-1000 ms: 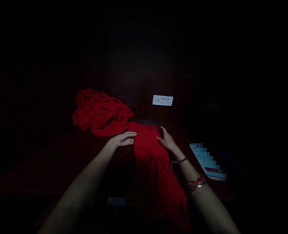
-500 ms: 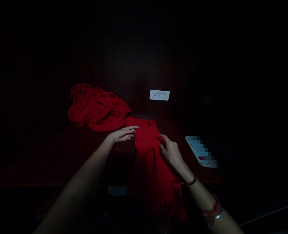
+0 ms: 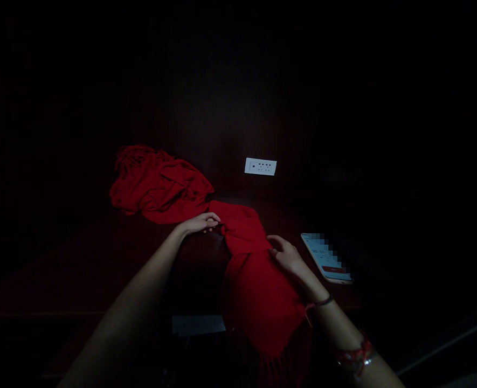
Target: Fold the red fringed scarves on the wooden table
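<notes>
A red fringed scarf (image 3: 258,280) lies across a dark wooden table (image 3: 101,258). Its near end hangs over the front edge and its far end is bunched in a heap (image 3: 157,183) at the back left. My left hand (image 3: 201,222) pinches the scarf's left edge with curled fingers. On the scarf's right side, close to the fold, my right hand (image 3: 287,256) rests with its fingers curled on the cloth. Red cords and a dark band circle my right wrist.
A phone (image 3: 326,257) with a lit screen lies on the table right of my right hand. A white wall socket (image 3: 260,166) is set in the dark panel behind. A pale object (image 3: 198,325) shows below the table edge. The room is very dark.
My right hand has slid down the scarf's right side toward me and gathered the cloth. My left hand's fingers went from stretched to curled on the edge.
</notes>
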`<state>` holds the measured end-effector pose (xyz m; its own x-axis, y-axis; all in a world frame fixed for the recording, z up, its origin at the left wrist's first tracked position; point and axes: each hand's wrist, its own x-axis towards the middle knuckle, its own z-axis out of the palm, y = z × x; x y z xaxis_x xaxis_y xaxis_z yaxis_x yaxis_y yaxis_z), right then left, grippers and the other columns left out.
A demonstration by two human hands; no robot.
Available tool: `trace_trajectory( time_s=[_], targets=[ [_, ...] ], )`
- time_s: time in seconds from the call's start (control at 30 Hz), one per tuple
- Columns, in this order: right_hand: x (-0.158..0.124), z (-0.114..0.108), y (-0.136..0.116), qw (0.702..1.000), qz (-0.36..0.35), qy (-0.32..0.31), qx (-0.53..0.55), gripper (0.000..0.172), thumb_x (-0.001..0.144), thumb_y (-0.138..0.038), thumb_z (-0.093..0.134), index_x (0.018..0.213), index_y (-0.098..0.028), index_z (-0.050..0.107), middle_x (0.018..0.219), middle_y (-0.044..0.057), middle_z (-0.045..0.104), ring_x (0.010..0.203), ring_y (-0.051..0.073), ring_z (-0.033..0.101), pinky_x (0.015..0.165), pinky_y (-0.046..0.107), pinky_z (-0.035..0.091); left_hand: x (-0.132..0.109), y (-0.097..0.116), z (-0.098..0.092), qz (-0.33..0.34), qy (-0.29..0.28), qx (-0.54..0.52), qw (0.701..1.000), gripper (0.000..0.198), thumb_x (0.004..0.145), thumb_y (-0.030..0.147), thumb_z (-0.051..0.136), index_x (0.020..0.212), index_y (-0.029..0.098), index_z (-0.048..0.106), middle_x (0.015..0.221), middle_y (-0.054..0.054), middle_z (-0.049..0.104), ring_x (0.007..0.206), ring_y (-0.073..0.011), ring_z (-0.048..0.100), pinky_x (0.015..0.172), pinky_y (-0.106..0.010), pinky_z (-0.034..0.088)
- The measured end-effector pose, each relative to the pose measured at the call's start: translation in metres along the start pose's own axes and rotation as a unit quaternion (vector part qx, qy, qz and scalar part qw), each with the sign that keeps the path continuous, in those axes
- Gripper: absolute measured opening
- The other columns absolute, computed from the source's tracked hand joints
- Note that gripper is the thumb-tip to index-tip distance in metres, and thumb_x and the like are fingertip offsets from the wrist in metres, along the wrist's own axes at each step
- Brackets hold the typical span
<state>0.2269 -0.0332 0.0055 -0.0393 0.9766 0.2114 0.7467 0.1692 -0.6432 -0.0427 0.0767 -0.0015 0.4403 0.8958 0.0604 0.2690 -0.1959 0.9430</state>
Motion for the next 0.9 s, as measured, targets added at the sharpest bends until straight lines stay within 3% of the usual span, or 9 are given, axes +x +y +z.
trace_trajectory(
  time_s=[0.1,0.2,0.37,0.43,0.53,0.6,0.7,0.8,0.9],
  targets=[
    [-0.005,-0.003,-0.006,0.999,0.004,0.003,0.032,0.045,0.064,-0.014,0.047,0.109,-0.019,0.048,0.088,0.003,0.059,0.078,0.014,0.054,0.073,0.027,0.041,-0.004,0.014,0.008,0.004,0.008,0.003,1.0,0.028,0.065,0.039,0.055,0.08,0.016,0.053,0.07,0.001,0.053,0.058,-0.0078,0.047,0.043,-0.015,0.028],
    [-0.001,-0.005,-0.015,0.991,0.044,0.002,0.129,0.051,0.06,-0.01,0.048,0.11,-0.016,0.045,0.077,0.002,0.059,0.069,0.013,0.054,0.067,0.027,0.043,-0.005,0.023,0.023,-0.018,0.006,-0.011,1.0,0.027,0.062,0.036,0.06,0.08,0.016,0.054,0.065,0.002,0.052,0.057,-0.0077,0.046,0.043,-0.015,0.026],
    [0.002,-0.007,-0.021,0.932,0.155,-0.047,0.325,0.051,0.064,-0.01,0.045,0.114,-0.016,0.039,0.08,0.004,0.06,0.069,0.014,0.057,0.063,0.026,0.045,-0.002,0.017,0.033,-0.038,-0.005,-0.184,0.982,0.018,0.062,0.027,0.061,0.071,0.015,0.051,0.067,0.002,0.05,0.06,-0.0068,0.047,0.053,-0.016,0.036],
    [-0.002,-0.008,-0.016,0.96,0.121,-0.034,0.25,0.05,0.065,-0.009,0.045,0.114,-0.017,0.038,0.085,0.005,0.059,0.074,0.015,0.056,0.066,0.027,0.044,0.0,0.012,0.032,-0.028,-0.006,-0.241,0.97,0.016,0.063,0.024,0.061,0.069,0.015,0.049,0.067,0.003,0.049,0.058,-0.0059,0.047,0.054,-0.016,0.037],
    [-0.016,-0.01,-0.014,1.0,-0.003,0.017,-0.008,0.049,0.064,-0.005,0.045,0.111,-0.017,0.043,0.096,0.008,0.053,0.083,0.017,0.052,0.073,0.029,0.04,0.003,0.008,0.031,-0.003,-0.001,-0.268,0.963,0.016,0.063,0.024,0.06,0.069,0.015,0.048,0.067,0.003,0.048,0.057,-0.0053,0.047,0.053,-0.015,0.037],
    [-0.027,-0.009,-0.024,0.984,-0.071,0.047,-0.154,0.047,0.067,-0.005,0.043,0.112,-0.018,0.044,0.103,0.011,0.048,0.089,0.019,0.049,0.076,0.031,0.038,0.003,0.008,0.032,-0.005,-0.01,-0.259,0.966,0.017,0.063,0.024,0.06,0.07,0.015,0.048,0.069,0.003,0.048,0.059,-0.0061,0.048,0.054,-0.015,0.037],
    [-0.035,0.004,-0.051,0.95,-0.161,0.086,-0.253,0.036,0.077,-0.015,0.039,0.112,-0.018,0.044,0.102,0.011,0.047,0.093,0.02,0.044,0.078,0.031,0.036,0.001,0.011,0.032,-0.024,-0.017,-0.197,0.98,0.017,0.063,0.026,0.059,0.07,0.015,0.048,0.069,0.003,0.048,0.061,-0.0063,0.047,0.053,-0.015,0.035],
    [-0.027,0.03,-0.075,0.909,-0.262,0.043,-0.323,0.026,0.081,-0.02,0.036,0.102,-0.018,0.051,0.096,0.009,0.05,0.089,0.02,0.044,0.076,0.033,0.036,0.001,0.009,0.03,-0.007,-0.024,-0.117,0.993,0.019,0.065,0.03,0.057,0.071,0.015,0.047,0.063,0.004,0.045,0.055,-0.0054,0.042,0.048,-0.014,0.03],
    [-0.012,0.056,-0.082,0.878,-0.31,-0.006,-0.365,0.023,0.081,-0.019,0.037,0.097,-0.016,0.053,0.092,0.01,0.052,0.087,0.021,0.045,0.072,0.034,0.038,0.005,0.003,0.027,0.026,-0.031,-0.064,0.997,0.02,0.066,0.033,0.053,0.07,0.016,0.044,0.055,0.006,0.039,0.047,-0.0056,0.035,0.043,-0.014,0.024]
  ],
)
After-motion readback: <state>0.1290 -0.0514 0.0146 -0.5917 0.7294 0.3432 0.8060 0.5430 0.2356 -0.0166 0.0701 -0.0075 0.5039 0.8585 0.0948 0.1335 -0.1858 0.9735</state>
